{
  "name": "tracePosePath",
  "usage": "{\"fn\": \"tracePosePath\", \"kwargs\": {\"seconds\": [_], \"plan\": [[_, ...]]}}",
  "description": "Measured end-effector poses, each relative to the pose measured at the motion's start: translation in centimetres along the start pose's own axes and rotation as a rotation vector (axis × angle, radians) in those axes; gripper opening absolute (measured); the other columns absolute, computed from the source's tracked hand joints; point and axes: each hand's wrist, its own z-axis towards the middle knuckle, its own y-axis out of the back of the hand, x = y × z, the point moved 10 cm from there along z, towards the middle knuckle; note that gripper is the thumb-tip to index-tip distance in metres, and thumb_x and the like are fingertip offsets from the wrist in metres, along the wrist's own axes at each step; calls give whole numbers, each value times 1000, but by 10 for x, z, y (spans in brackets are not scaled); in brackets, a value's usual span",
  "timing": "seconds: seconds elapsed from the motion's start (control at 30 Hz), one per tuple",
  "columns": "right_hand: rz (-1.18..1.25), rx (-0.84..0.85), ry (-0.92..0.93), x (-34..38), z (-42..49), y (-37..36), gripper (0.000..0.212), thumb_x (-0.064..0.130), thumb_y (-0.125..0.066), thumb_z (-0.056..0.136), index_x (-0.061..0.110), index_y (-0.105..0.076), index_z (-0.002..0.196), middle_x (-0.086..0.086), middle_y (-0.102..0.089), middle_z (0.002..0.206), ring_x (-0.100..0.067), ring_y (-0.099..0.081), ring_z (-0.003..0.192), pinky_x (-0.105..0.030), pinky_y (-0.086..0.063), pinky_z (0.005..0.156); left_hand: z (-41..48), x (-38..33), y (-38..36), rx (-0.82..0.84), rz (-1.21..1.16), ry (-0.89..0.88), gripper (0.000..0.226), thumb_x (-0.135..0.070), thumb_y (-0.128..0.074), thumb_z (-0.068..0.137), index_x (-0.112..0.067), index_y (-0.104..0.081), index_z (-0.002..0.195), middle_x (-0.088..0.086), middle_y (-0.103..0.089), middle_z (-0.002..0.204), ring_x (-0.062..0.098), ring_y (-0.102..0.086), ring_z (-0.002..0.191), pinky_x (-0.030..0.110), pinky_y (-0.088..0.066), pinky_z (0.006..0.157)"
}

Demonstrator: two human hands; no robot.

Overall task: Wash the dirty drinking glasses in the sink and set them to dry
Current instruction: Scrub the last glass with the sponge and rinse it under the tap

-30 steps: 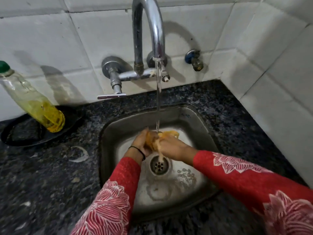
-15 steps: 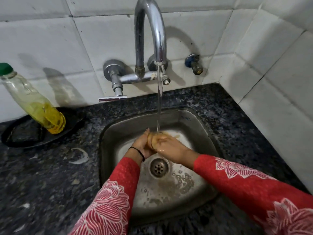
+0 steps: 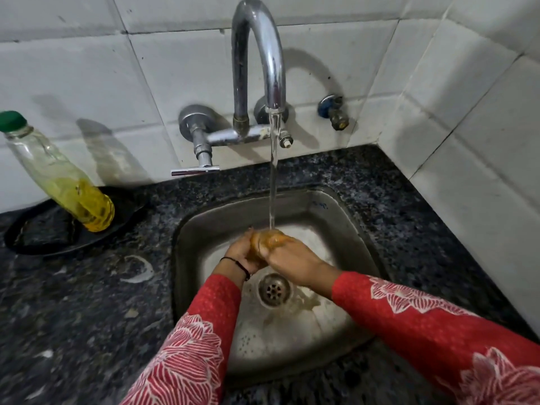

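Note:
Over the steel sink [image 3: 344, 217], both my hands hold one amber-tinted drinking glass [image 3: 270, 238] directly under the running water from the tap [image 3: 264, 62]. My left hand [image 3: 241, 254] grips it from the left, thumb side up. From the right, my right hand [image 3: 292, 263] wraps over it, and its fingers cover most of the glass. Only the glass's upper curved part shows between the hands. The stream lands on the glass. No other glasses are visible in the sink.
A bottle of yellow dish liquid [image 3: 61, 176] with a green cap leans in a black tray [image 3: 38, 241] on the dark granite counter [image 3: 87, 317] to the left. A drain [image 3: 273, 289] sits below the hands. Tiled walls close in behind and on the right.
The yellowish glass is tucked deeper between my hands, and both hands have shifted slightly up and back under the stream. Water keeps running.

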Motion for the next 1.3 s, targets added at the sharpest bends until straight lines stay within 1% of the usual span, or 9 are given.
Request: {"fn": "tracePosePath", "kwargs": {"seconds": [0.13, 0.27, 0.43, 0.57, 0.8, 0.93, 1.1, 1.2, 1.3], "plan": [[151, -19, -302, -13, 10, -2, 26, 2, -49, 86, 4, -65, 107, -15, -64, 111, -31, -59, 106, -36, -47, 86, 0, 2, -7, 51, -96, -58, 45, -42, -39, 97, -4, -64, 92, 13, -71, 63, 26, -59, 80, 37, -48, 80], [1030, -109, -828, -32, 4, -29, 21, -4, -50, 80, 12, -61, 71, -5, -59, 72, -19, -59, 76, -26, -46, 72, 2, 3, -3, 50, -124, -120, 51, -51, -44, 93, -4, -64, 99, 17, -66, 92, 29, -61, 87, 40, -51, 78], [465, -38, -234, 0, 6, 6, 20, -6, -45, 82, 7, -58, 74, -9, -54, 75, -9, -46, 68, -21, -38, 65, 3, 2, -3, 64, -66, 11, 60, -58, -38, 93, -5, -59, 111, 19, -63, 101, 31, -60, 89, 43, -47, 78], [-102, 90, 72, -3, 2, 2, 28, -1, -49, 87, -2, -61, 112, -22, -60, 115, -36, -55, 109, -44, -44, 94, 2, -4, 6, 19, -114, -27, 53, -54, -47, 90, -10, -58, 117, 16, -66, 105, 29, -63, 87, 41, -57, 68], [1058, -261, -768, -31, 2, -14, 15, 6, -59, 84, 18, -66, 81, 1, -67, 90, -24, -65, 100, -31, -49, 82, -8, 0, -12, 154, -223, -223, 64, -64, -43, 88, -7, -65, 109, 17, -67, 109, 28, -64, 101, 39, -48, 87], [920, -31, -435, -9, -1, -9, 24, 20, -44, 97, 8, -62, 106, -20, -64, 114, -22, -59, 102, -29, -44, 86, -7, 0, -1, 63, -125, -103, 64, -63, -41, 89, -4, -65, 101, 18, -72, 90, 29, -65, 90, 40, -54, 72], [-107, 81, 149, -6, 1, 7, 26, 16, -43, 95, 12, -53, 119, -10, -62, 119, -22, -57, 111, -36, -49, 93, -10, 5, 0, 42, -71, -22, 68, -69, -36, 87, -8, -66, 92, 12, -72, 73, 22, -67, 63, 29, -55, 54], [42, -60, 130, -4, 3, 20, 14, 18, -48, 91, 18, -57, 102, -6, -62, 104, -20, -56, 99, -33, -47, 79, -14, 9, -6, 72, -134, -17, 67, -70, -36, 87, -11, -66, 98, 10, -65, 84, 20, -60, 74, 29, -58, 57], [565, -317, -39, -16, -6, 37, 21, 8, -55, 90, 25, -54, 78, 3, -58, 87, 1, -52, 85, -15, -40, 74, -14, 3, 4, 16, -176, -130, 59, -60, -47, 88, -10, -62, 114, 13, -68, 102, 24, -64, 88, 35, -59, 62]]}}
